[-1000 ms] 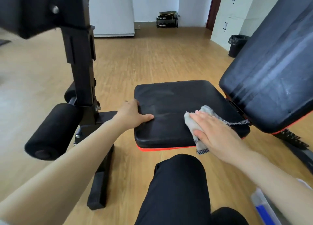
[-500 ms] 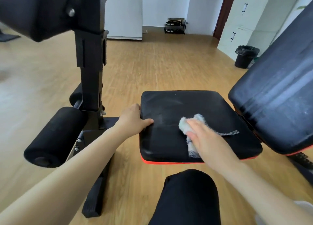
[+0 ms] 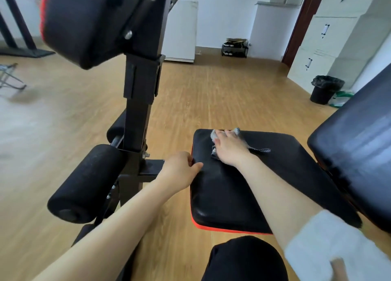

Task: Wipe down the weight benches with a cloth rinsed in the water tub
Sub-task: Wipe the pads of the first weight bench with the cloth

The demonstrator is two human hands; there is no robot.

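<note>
Head view looks down on the weight bench's black seat pad (image 3: 264, 175), red-trimmed at its near edge. At the pad's far left corner the right hand (image 3: 229, 149) lies flat, fingers stretched over a white cloth (image 3: 214, 135) and pressing it to the vinyl; a patterned strip of it trails out to the right. The left hand (image 3: 179, 170) grips the pad's left edge, thumb on top, fingers curled over the side. The tilted backrest (image 3: 359, 143) rises at right, and a foam roller (image 3: 84, 183) sits left of the pad.

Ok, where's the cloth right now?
In the head view, the cloth lies under the right hand at the far left corner of the seat pad.
</note>
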